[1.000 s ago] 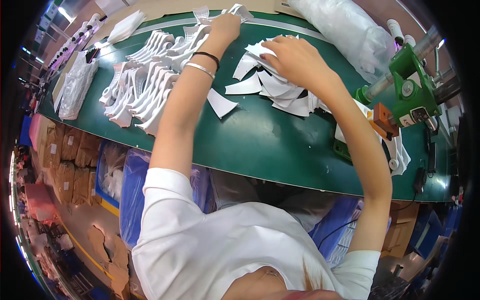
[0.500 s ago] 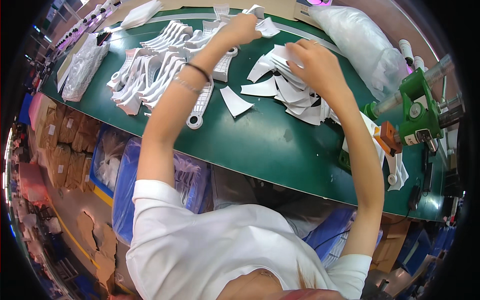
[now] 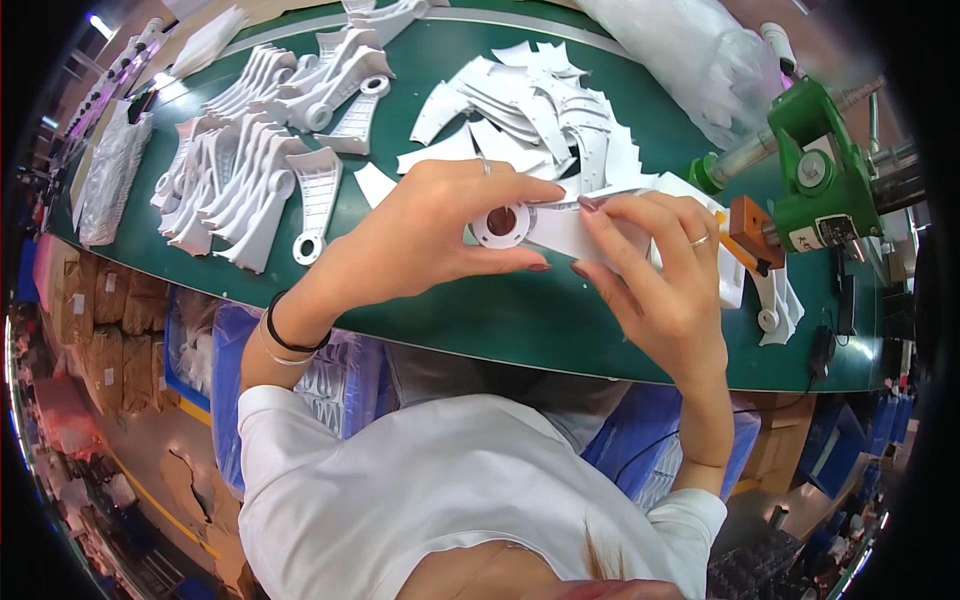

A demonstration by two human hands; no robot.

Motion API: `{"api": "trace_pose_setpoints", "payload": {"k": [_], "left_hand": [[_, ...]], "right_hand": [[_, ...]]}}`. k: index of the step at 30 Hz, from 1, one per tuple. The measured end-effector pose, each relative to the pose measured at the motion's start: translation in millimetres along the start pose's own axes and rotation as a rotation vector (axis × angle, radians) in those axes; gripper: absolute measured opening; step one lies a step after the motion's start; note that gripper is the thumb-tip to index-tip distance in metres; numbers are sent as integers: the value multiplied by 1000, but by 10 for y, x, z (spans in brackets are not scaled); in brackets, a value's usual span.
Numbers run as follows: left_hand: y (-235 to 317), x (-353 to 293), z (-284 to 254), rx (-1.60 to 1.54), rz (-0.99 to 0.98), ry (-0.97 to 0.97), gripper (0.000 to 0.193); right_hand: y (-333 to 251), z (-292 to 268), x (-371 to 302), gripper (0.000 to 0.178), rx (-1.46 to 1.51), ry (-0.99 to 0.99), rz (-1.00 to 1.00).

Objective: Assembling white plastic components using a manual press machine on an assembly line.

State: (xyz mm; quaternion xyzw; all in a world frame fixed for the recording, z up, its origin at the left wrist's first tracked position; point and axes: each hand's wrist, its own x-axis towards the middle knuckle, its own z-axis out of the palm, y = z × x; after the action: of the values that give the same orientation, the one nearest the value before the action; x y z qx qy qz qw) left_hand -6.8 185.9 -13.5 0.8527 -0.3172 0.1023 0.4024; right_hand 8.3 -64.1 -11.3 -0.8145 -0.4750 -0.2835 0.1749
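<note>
In front of me, above the table's near half, both hands hold one white plastic arm with a round ring at its left end. My left hand is closed around the ring end, thumb and fingers on either side. My right hand grips the wider end between thumb and fingertips; whether a thin cover lies against it there is hidden. Beyond my hands lies a heap of curved white cover pieces. Left of it are rows of white ring-ended arms, with one arm lying apart near my left wrist.
A green clamp press with an orange-brown block stands at the right, white parts beneath it. A filled clear plastic bag lies at the far right, a wrapped bundle at the left. Blue lined crates sit below the table edge.
Both hands have come back from the far side of the table toward me. They now hold a white ring-ended arm together. The view has shifted slightly.
</note>
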Motion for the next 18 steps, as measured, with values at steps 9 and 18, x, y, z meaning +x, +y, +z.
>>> {"api": "trace_pose_setpoints", "payload": {"k": [9,18], "left_hand": [[90,132,394,-156,-67,-42,34],[238,417,711,-341,12,-198,31]], "right_hand": [[145,-29,-331,48,55,-53,103],[58,-63,-1195,76,386,390,466]]}}
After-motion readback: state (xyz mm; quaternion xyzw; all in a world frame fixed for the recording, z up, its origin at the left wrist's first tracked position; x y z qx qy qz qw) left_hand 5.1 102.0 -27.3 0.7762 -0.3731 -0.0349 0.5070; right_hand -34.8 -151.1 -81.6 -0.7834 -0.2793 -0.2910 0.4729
